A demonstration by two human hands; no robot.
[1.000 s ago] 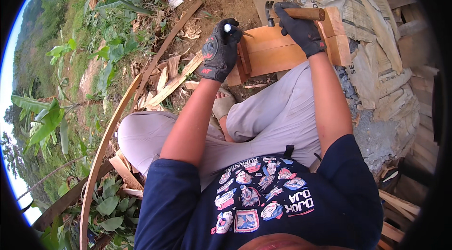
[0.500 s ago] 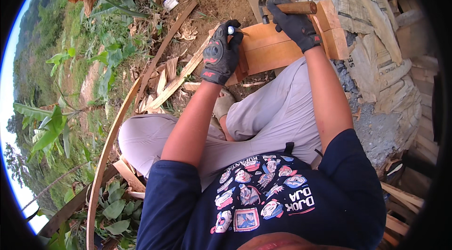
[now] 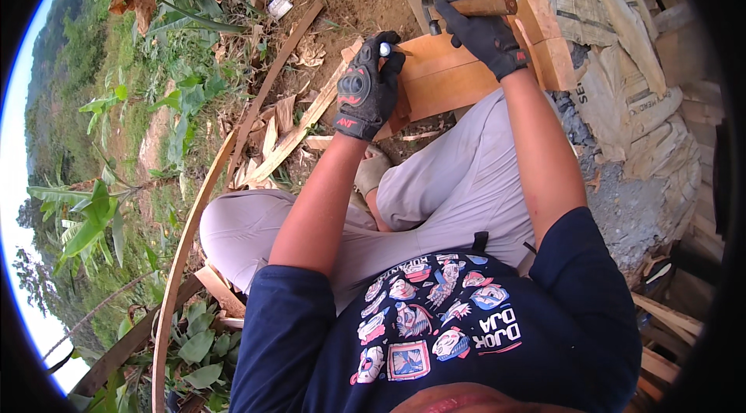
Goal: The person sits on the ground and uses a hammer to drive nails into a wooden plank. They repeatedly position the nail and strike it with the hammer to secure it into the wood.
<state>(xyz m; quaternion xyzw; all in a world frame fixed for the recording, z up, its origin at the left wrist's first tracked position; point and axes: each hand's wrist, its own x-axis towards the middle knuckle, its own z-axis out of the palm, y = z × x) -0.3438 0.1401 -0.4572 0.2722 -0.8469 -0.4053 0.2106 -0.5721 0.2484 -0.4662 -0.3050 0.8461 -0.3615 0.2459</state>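
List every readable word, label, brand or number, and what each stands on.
Wording not copied; places only:
Navy-blue cloth T-shirt: white lettering, readable, near cartoon pictures.
Black glove on the left hand: red cuff lettering, readable.
Black glove on the right hand: red cuff mark, too small to read.
Pale creased sacking: dark lettering, partly readable.
Small white rectangular scrap: marks too small to read.

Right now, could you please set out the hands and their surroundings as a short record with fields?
Left hand: dark glove, closed on a white-ended object, kind unclear
Right hand: dark glove, gripping a hammer by its wooden handle
Hammer head: toward the picture's left
Near both hands: orange-brown wooden piece
Picture right: pale sacking, grey loose material
Picture left: curved wooden strip, green plants
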